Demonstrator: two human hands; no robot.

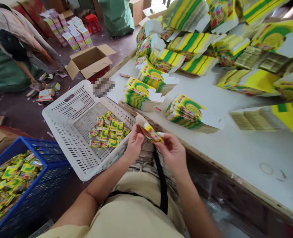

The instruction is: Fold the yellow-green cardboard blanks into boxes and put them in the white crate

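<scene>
Between my two hands, just off the table edge, is a small yellow and green carton (150,133) with a white flap raised at its left end. My left hand (134,142) grips that flap end, thumb on the near side. The fingers of my right hand (172,150) pinch its other end. Left of my hands, a white plastic crate (83,170) holds several small folded yellow cartons (104,132). On the table just beyond my hands stands a stack of flat yellow cartons (186,110), with another stack (138,94) to its left.
The white table (248,148) carries many bundled flat cartons (191,46) toward the back. A blue crate (52,155) full of yellow packets stands lower left. An open cardboard box (92,61) and a red stool (93,23) are behind. A person (15,36) bends over at upper left.
</scene>
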